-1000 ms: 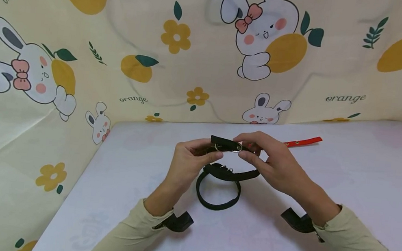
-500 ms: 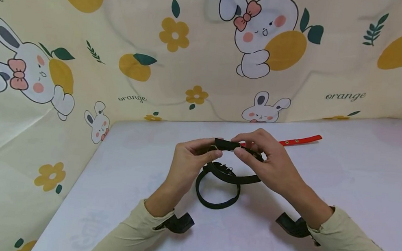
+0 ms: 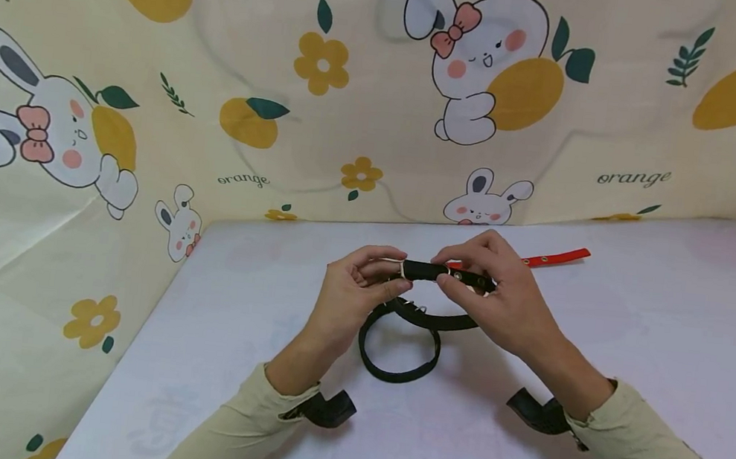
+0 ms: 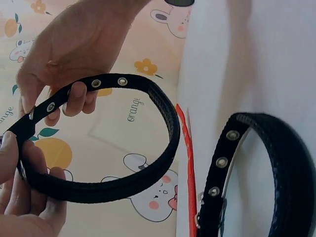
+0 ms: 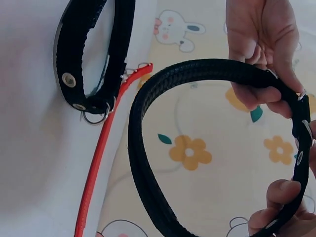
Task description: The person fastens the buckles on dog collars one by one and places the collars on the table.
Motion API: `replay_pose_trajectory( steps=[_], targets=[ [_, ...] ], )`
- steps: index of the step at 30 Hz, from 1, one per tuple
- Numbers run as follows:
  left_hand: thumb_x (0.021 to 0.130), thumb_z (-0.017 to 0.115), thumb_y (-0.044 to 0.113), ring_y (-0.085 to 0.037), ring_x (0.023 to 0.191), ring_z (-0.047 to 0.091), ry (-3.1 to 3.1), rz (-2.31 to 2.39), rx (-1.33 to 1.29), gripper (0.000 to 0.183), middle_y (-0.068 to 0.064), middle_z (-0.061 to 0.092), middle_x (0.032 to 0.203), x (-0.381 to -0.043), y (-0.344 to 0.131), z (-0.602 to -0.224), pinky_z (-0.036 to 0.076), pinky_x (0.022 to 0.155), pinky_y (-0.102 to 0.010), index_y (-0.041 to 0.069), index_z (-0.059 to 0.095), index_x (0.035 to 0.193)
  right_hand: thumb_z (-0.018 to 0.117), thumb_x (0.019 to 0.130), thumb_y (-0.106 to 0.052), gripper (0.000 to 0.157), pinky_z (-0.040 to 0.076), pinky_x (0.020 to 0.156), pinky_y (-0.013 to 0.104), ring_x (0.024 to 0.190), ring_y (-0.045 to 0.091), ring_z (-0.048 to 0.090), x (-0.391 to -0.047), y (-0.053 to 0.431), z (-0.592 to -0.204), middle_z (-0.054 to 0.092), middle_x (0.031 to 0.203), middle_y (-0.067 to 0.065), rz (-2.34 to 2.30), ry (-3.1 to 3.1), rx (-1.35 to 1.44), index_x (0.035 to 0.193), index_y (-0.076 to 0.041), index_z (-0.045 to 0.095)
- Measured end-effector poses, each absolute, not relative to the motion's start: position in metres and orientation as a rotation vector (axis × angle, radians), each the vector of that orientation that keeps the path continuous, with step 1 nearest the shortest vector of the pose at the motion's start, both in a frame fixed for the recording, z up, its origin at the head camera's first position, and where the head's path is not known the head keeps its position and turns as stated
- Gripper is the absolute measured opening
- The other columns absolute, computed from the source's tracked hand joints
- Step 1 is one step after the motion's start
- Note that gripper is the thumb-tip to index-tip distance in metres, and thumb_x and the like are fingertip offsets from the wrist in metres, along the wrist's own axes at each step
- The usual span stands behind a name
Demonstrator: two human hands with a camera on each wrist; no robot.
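Note:
A black collar (image 3: 423, 270) with metal eyelets is held up over the table, closed into a loop. My left hand (image 3: 348, 295) pinches it at the buckle end, thumb in front and fingers behind. On the right, my right hand (image 3: 509, 297) grips the eyelet part of the strap between thumb and fingers. The left wrist view shows the eyelets (image 4: 96, 83) running along the band under the right fingers. In the right wrist view, a metal ring (image 5: 307, 129) sits near the overlap, and the lower part of the loop (image 5: 136, 138) hangs free.
A second black collar (image 3: 396, 377) lies as a ring on the white table (image 3: 223, 394), below the hands. Behind the right hand lies a red strap (image 3: 556, 257) with eyelets. A printed cloth (image 3: 323, 142) with rabbits and oranges rises behind the table.
The right hand has shifted along the strap, and more of the eyelet part shows beside its thumb. The held collar's buckle end has turned more level and moved slightly right.

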State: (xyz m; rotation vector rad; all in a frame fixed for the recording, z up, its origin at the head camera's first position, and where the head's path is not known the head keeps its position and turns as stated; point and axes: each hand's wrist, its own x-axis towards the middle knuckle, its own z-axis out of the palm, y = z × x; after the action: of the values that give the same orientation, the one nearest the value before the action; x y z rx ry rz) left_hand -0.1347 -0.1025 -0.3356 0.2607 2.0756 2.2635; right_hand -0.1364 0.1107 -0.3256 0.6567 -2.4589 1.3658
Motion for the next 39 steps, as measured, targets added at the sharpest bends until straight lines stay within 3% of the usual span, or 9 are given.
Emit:
replay_pose_trajectory(
  steps=[4,11,22,34,39],
  targets=[
    [0.086,0.069,-0.01,-0.007,0.081,0.068,1.973,2.309,0.232,0.028,0.009,0.073,0.086,-0.1352,-0.102,-0.3373,0.053,0.077,-0.019,-0.003,0.064,0.112,0.072,0.089,-0.016,0.018,0.038,0.068,0.025,0.085,0.012,0.045,-0.1376,0.1111,-0.3258,0.049,0.097,0.0,1.338,-2.43,0.669,0.103,-0.028,0.074],
    [0.086,0.068,-0.011,-0.007,0.081,0.066,1.951,2.327,0.184,0.029,0.008,0.072,0.086,-0.1332,-0.1002,-0.335,0.053,0.076,-0.02,-0.004,0.064,0.114,0.076,0.089,-0.03,0.015,0.04,0.07,0.028,0.09,0.012,0.045,-0.1371,0.1095,-0.3253,0.047,0.097,-0.002,1.352,-2.474,0.614,0.103,-0.033,0.073],
    [0.086,0.072,-0.005,-0.009,0.087,0.068,1.974,2.349,0.224,0.029,0.006,0.074,0.09,-0.1322,-0.0974,-0.3369,0.055,0.079,-0.022,-0.004,0.068,0.115,0.079,0.086,-0.019,0.022,0.04,0.073,0.023,0.09,0.013,0.044,-0.1367,0.1111,-0.3255,0.046,0.094,-0.001,1.42,-2.409,0.676,0.106,-0.029,0.077],
    [0.086,0.075,0.0,-0.013,0.097,0.068,2.063,2.329,0.329,0.031,0.004,0.074,0.103,-0.1317,-0.0978,-0.3397,0.056,0.085,-0.022,-0.001,0.07,0.116,0.08,0.085,-0.024,0.026,0.043,0.069,0.023,0.089,0.012,0.047,-0.1382,0.1082,-0.3305,0.046,0.095,-0.003,1.415,-2.452,0.663,0.109,-0.033,0.074],
    [0.087,0.074,0.002,-0.014,0.098,0.067,2.09,2.32,0.318,0.028,0.003,0.073,0.103,-0.1308,-0.0975,-0.338,0.056,0.086,-0.023,0.0,0.07,0.115,0.081,0.084,-0.023,0.026,0.043,0.067,0.023,0.084,0.011,0.048,-0.1392,0.1068,-0.3326,0.05,0.096,-0.007,1.329,-2.451,0.706,0.108,-0.029,0.073]
  ],
)
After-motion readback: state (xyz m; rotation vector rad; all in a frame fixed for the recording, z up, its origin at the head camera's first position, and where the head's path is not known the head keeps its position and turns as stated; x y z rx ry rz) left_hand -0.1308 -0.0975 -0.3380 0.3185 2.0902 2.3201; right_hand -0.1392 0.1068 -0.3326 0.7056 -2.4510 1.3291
